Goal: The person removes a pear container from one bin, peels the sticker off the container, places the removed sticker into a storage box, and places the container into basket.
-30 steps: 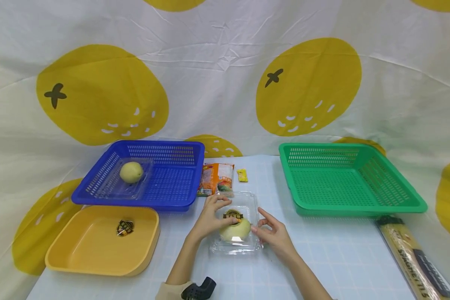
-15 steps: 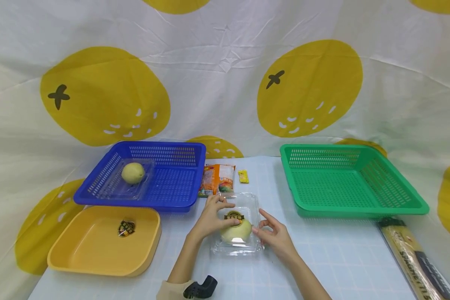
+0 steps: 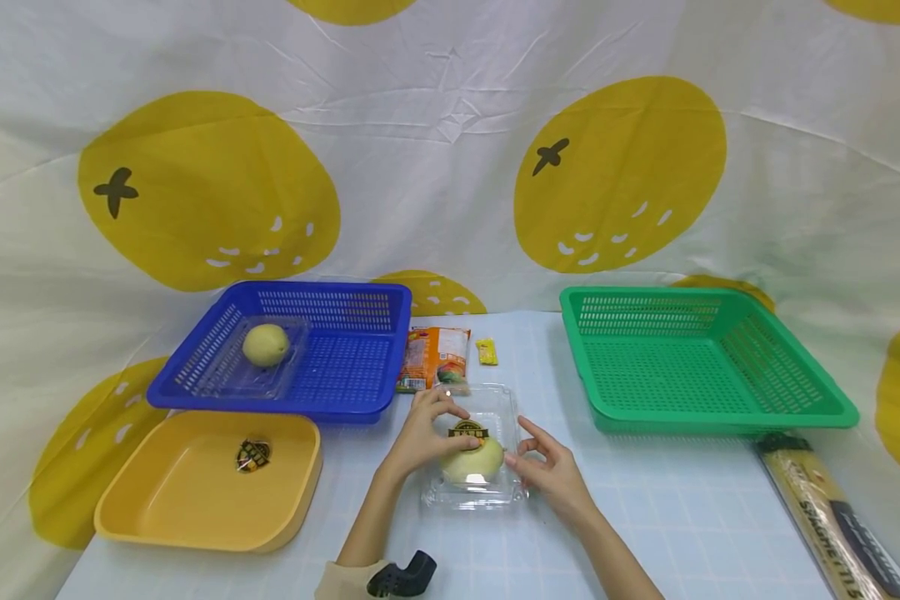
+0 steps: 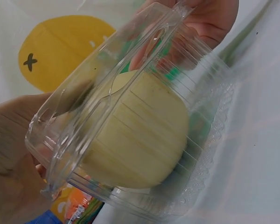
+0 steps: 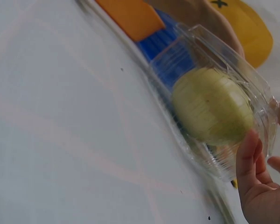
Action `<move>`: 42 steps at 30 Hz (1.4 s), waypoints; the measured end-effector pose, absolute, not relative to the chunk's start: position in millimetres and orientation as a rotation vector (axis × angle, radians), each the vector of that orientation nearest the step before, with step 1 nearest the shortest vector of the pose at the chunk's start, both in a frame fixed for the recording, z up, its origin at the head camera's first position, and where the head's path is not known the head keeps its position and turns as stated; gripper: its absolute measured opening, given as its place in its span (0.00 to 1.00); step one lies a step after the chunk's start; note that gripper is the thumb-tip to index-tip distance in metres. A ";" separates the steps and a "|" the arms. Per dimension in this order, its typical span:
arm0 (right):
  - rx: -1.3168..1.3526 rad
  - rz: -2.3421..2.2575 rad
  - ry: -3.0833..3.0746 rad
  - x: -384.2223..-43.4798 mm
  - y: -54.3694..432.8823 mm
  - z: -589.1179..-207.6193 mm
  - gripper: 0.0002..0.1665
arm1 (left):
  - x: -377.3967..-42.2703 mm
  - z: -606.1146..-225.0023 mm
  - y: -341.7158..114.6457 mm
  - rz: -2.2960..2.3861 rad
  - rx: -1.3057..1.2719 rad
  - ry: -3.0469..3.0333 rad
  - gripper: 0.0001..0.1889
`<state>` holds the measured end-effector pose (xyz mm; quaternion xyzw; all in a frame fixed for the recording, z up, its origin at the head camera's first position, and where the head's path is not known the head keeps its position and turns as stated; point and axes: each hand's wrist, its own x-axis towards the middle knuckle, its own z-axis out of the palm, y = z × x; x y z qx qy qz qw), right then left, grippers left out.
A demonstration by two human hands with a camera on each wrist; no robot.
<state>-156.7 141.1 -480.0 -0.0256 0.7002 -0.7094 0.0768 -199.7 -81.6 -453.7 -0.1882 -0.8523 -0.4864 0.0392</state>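
In the head view, a clear plastic clamshell container (image 3: pixel 487 498) sits on the table with a pale yellow-green, melon-like fruit (image 3: pixel 474 467) inside. A black and gold label (image 3: pixel 468 428) lies on its lid. My left hand (image 3: pixel 425 437) reaches over the lid from the left, its thumb pressing on the label and its other fingers near the far left edge. From the other side, my right hand (image 3: pixel 553 477) touches the container's right edge with its fingertips. The right wrist view shows the right thumb (image 5: pixel 248 151) against the container's side.
A blue basket (image 3: pixel 330 404) holds a similar fruit in clear packaging. An orange-yellow tub (image 3: pixel 187 500) carries another label (image 3: pixel 252 455). An orange packet (image 3: pixel 442 354) and small yellow sachet (image 3: pixel 487 352) lie behind the container. At right are a green basket (image 3: pixel 720 412) and a spaghetti pack (image 3: pixel 825 517).
Both hands and the container hold their places, with the left thumb staying on the label. The head view shifts only slightly.
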 end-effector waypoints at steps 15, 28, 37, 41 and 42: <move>-0.041 -2.137 2.066 -156.5 140.3 -480.1 0.40 | -201.8 -457.4 -78.4 -1.512 -0.520 -2.490 0.03; -0.025 -2.130 2.075 -156.4 141.1 -480.2 0.40 | -199.9 -454.3 -71.7 -1.494 -0.498 -2.528 0.04; -0.023 -2.143 2.068 -156.7 140.8 -481.3 0.40 | -199.5 -452.6 -72.1 -1.533 -0.480 -2.541 0.04; -0.019 -2.138 2.066 -156.6 140.8 -481.5 0.40 | -199.0 -453.3 -72.8 -1.555 -0.470 -2.553 0.05; -0.018 -2.137 2.066 -156.6 140.8 -481.5 0.40 | -198.7 -453.2 -73.0 -1.562 -0.471 -2.552 0.05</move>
